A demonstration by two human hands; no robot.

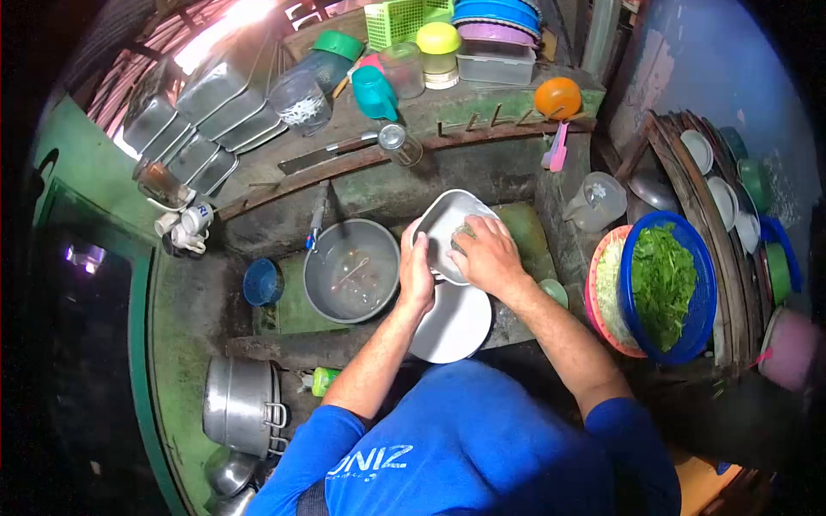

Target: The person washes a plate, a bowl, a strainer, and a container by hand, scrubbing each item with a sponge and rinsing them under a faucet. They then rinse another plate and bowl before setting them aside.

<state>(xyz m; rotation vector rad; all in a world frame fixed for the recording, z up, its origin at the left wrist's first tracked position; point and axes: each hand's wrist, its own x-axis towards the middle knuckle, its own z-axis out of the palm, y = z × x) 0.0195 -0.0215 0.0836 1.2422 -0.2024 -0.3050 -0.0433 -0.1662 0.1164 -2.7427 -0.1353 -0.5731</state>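
My left hand [416, 273] grips the side of a pale, rectangular, deep container [447, 215], its thumb along the rim. The container is tilted, its opening toward me. Inside it, my right hand [490, 258] has its fingers curled over a greenish-brown scouring pad [465, 236], pressed against the inner wall; the fingers partly cover the pad. Just below both hands lies a round white thing [453, 325], perhaps a lid or basin. To the left, a grey basin [320, 297] holds cloudy water with small bits floating in it.
A tap [317, 225] stands over the grey basin, and a blue cup [262, 282] sits left of it. On the right, a blue colander [635, 331] of leafy greens overlaps a pink one. A knife [318, 155] and glass jar [398, 143] lie along the back ledge.
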